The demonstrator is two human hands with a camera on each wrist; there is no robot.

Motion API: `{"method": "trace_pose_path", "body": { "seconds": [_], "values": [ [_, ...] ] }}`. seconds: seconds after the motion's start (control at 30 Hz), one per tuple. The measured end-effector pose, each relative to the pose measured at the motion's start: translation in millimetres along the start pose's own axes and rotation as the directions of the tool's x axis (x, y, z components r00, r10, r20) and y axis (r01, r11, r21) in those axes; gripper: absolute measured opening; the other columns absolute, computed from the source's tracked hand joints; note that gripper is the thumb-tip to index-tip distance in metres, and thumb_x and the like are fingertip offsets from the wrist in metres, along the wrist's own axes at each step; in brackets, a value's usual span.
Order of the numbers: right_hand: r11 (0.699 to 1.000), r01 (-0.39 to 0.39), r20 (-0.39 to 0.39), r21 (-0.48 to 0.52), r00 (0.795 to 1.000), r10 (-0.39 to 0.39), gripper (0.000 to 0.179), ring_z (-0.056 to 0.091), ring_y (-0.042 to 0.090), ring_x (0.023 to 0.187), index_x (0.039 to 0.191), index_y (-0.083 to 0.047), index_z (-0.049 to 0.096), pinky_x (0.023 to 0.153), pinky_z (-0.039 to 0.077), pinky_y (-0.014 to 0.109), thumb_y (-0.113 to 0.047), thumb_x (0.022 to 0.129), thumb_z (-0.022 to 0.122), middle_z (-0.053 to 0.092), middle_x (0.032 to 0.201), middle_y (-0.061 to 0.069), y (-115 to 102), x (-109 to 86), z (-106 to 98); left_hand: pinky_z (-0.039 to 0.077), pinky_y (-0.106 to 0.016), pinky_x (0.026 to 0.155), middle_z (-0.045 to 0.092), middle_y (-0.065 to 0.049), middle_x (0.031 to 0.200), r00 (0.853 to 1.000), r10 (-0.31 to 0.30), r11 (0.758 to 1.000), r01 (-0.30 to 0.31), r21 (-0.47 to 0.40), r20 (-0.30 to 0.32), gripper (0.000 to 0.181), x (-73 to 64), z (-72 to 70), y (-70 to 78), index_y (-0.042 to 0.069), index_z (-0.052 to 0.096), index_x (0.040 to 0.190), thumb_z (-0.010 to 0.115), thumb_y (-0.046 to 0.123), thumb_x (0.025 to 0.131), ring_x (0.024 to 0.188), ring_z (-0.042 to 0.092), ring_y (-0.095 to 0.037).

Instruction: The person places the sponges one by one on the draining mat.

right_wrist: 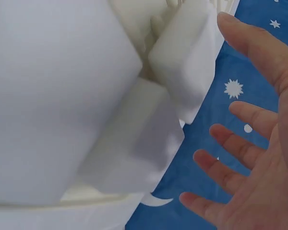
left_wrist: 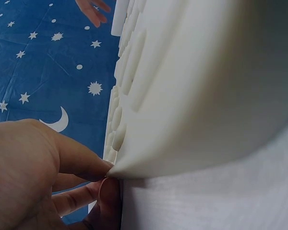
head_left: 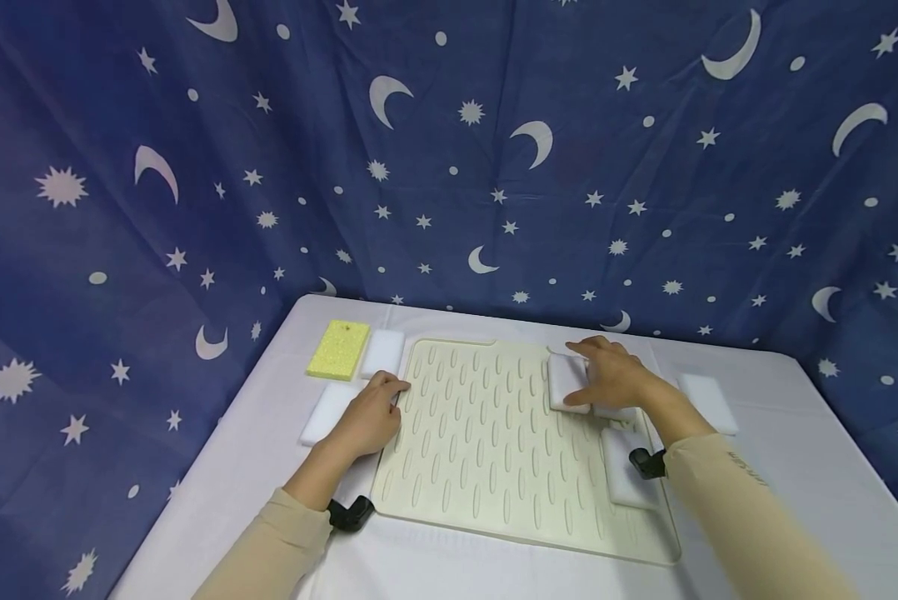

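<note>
A cream mat with raised ridges (head_left: 486,442) lies on the white-covered table. My left hand (head_left: 370,417) pinches its left edge between thumb and finger, as the left wrist view shows. Toward the mat's far right, my right hand (head_left: 612,377) hovers with fingers spread around a white sponge block (head_left: 566,379). A second white block (head_left: 616,415) is partly hidden under that hand, and a third (head_left: 627,479) lies nearer on the mat. In the right wrist view, the fingers stand apart from the white block (right_wrist: 185,60), with nothing in the palm.
Left of the mat are a yellow sponge (head_left: 338,350) and two white blocks, one farther back (head_left: 382,353) and one nearer (head_left: 329,412). Another white block (head_left: 707,403) lies right of the mat. A blue curtain with moons and stars (head_left: 449,167) hangs behind the table.
</note>
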State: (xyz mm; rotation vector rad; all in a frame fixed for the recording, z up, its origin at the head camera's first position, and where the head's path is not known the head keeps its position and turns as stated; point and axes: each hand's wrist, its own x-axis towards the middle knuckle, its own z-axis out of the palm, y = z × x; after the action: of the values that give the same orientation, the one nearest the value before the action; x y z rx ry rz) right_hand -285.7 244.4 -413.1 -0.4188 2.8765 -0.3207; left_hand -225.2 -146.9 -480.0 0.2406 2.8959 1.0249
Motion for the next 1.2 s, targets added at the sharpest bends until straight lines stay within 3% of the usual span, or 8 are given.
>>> {"method": "trace_pose_path", "body": {
  "seconds": [0.33, 0.8, 1.07, 1.2],
  "values": [
    [0.999, -0.012, -0.014, 0.036, 1.000, 0.012, 0.102, 0.027, 0.054, 0.148, 0.162, -0.014, 0.037, 0.111, 0.022, 0.081, -0.051, 0.080, 0.085, 0.027, 0.165, 0.024, 17.8, -6.3, -8.4, 0.052, -0.043, 0.093, 0.056, -0.014, 0.137, 1.000, 0.018, 1.000, -0.018, 0.004, -0.009, 0.044, 1.0, -0.1, -1.2, 0.000, 0.062, 0.139, 0.052, 0.000, 0.097, 0.106, 0.060, -0.025],
    [0.998, 0.007, -0.032, 0.067, 0.999, -0.005, 0.095, 0.029, 0.057, 0.145, 0.161, -0.007, 0.035, 0.107, 0.032, 0.079, -0.054, 0.089, 0.076, 0.029, 0.162, 0.030, 48.0, -26.8, -17.9, 0.052, -0.041, 0.093, 0.056, -0.013, 0.139, 1.000, -0.001, 1.000, 0.000, -0.010, -0.003, 0.044, 0.3, 1.2, -1.3, 0.002, 0.061, 0.141, 0.052, 0.000, 0.098, 0.107, 0.060, -0.025],
    [0.998, 0.000, -0.055, 0.056, 0.998, 0.003, 0.091, 0.023, 0.062, 0.145, 0.159, -0.002, 0.037, 0.107, 0.027, 0.082, -0.052, 0.092, 0.074, 0.027, 0.161, 0.033, 65.9, -39.8, -21.2, 0.052, -0.042, 0.094, 0.056, -0.012, 0.138, 1.000, -0.004, 1.000, 0.004, -0.008, -0.006, 0.044, 0.3, 2.2, -0.7, 0.002, 0.062, 0.140, 0.053, 0.001, 0.098, 0.108, 0.060, -0.024],
    [0.999, -0.016, -0.054, 0.051, 0.998, 0.019, 0.091, 0.027, 0.061, 0.143, 0.159, -0.002, 0.035, 0.106, 0.030, 0.081, -0.051, 0.092, 0.074, 0.027, 0.160, 0.034, 74.3, -43.0, -22.3, 0.052, -0.042, 0.094, 0.056, -0.012, 0.138, 1.000, -0.001, 1.000, 0.001, -0.002, -0.011, 0.044, 0.4, 2.1, -0.8, 0.002, 0.062, 0.140, 0.053, 0.001, 0.097, 0.107, 0.060, -0.024]
  ]
}}
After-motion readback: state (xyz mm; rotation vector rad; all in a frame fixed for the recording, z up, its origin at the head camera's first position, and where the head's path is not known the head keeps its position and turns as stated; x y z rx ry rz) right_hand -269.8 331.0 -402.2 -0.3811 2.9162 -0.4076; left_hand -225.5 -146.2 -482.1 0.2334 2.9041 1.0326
